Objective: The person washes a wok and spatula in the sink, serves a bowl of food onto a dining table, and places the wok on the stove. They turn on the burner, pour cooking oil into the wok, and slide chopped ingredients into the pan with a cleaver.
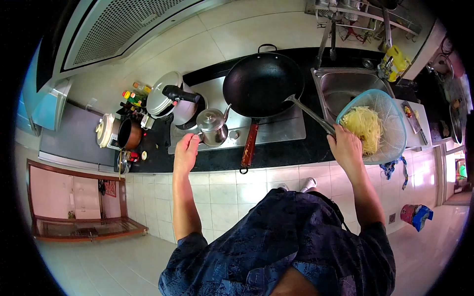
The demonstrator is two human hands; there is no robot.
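My left hand (185, 152) is closed on the handle of a small lidded stainless-steel oil pot (213, 133), its spout pointing toward the wok. A black wok (261, 81) sits on the stove, its red-brown handle (250, 146) pointing toward me. With my right hand (346, 148) I grip a long metal spatula (314, 115); its head reaches the wok's right rim. Close beside that hand, a light-blue mesh basket (401, 129) holds pale shredded strips, probably potato (363, 129).
A steel sink (332, 83) lies right of the stove (286, 132). Farther right, a knife (415, 123) rests on a white board (422, 109). Left of the oil pot stand a large lidded pot (163, 93), sauce bottles (132, 96) and a brown pot (130, 134). A range hood (113, 32) hangs above.
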